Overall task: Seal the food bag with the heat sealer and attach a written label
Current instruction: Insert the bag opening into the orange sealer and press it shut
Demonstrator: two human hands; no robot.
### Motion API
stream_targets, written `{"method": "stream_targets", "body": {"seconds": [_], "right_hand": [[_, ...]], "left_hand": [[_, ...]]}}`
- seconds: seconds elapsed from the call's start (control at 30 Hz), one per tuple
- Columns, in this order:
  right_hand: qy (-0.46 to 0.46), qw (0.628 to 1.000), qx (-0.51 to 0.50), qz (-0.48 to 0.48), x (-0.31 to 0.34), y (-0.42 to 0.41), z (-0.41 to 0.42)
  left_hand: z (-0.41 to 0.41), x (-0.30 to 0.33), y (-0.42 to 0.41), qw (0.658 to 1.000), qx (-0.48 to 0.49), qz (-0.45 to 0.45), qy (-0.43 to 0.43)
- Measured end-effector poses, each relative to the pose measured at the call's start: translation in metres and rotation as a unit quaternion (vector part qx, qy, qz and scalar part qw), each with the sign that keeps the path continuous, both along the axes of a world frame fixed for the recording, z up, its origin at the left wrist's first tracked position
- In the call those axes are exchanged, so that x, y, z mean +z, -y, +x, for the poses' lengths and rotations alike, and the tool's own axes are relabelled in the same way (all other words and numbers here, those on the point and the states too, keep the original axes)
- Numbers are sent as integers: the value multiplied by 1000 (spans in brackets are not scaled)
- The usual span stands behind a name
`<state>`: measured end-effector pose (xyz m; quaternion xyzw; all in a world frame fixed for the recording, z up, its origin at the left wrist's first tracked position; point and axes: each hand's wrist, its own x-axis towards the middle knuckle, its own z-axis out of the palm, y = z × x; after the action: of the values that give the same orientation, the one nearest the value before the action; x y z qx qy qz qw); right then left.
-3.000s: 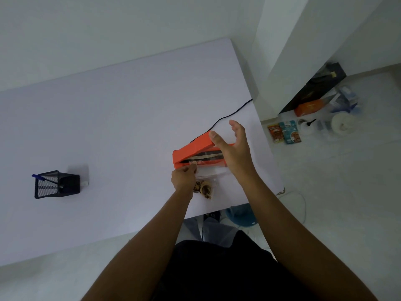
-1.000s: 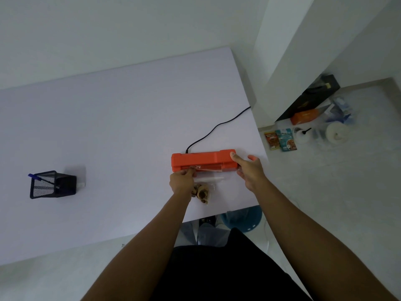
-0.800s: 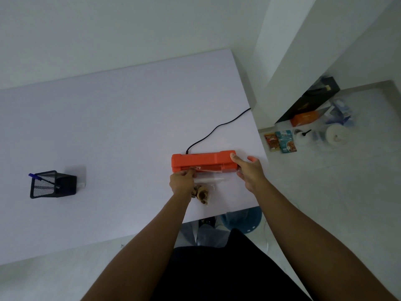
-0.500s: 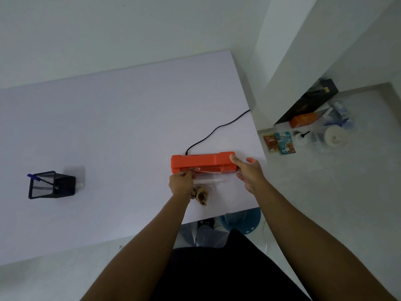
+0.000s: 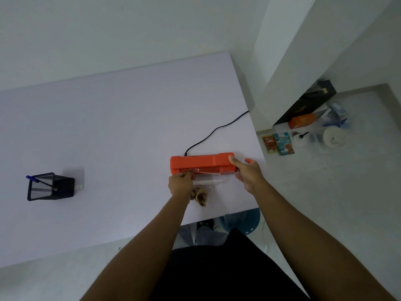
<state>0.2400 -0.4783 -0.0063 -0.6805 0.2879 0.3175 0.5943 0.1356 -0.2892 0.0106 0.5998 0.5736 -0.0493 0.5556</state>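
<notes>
An orange heat sealer (image 5: 200,161) lies closed on the white table (image 5: 108,131), its black cord (image 5: 214,130) running off the far right edge. A clear food bag (image 5: 206,184) holding brown pieces (image 5: 200,196) lies in front of it, with its top edge clamped under the sealer's lid. My left hand (image 5: 180,185) pinches the bag's left top corner at the sealer's jaw. My right hand (image 5: 247,171) rests on the sealer's right end, thumb on the lid, pressing it down.
A black mesh pen holder (image 5: 50,187) with a blue pen (image 5: 35,179) stands at the table's left, a small white thing beside it. Packets, an orange box and a white roll (image 5: 332,136) lie on the floor at right. A blue stool (image 5: 240,218) shows below the table's near edge.
Three seconds ago the sealer's lid stood raised under my right hand; it is now closed on the bag's top. Over the last second both hands have stayed put.
</notes>
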Motion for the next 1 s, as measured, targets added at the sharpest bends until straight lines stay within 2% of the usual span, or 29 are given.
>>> {"method": "stream_targets", "body": {"seconds": [0.33, 0.5, 0.57, 0.67, 0.77, 1.0], "right_hand": [[-1, 1000, 1, 2, 5, -1, -2], [-20, 999, 33, -10, 16, 1, 2], [7, 995, 77, -58, 27, 0, 3], [107, 978, 139, -115, 49, -3, 0], [176, 967, 167, -73, 77, -13, -3], [240, 930, 270, 73, 156, -62, -18]], "left_hand": [[0, 6, 1, 1000, 14, -2, -1], [1, 8, 1, 1000, 6, 2, -11], [2, 9, 1, 1000, 6, -1, -7], [2, 12, 1, 1000, 10, -3, -4], [2, 12, 0, 1000, 7, -1, -2], [1, 7, 0, 1000, 7, 0, -8]]}}
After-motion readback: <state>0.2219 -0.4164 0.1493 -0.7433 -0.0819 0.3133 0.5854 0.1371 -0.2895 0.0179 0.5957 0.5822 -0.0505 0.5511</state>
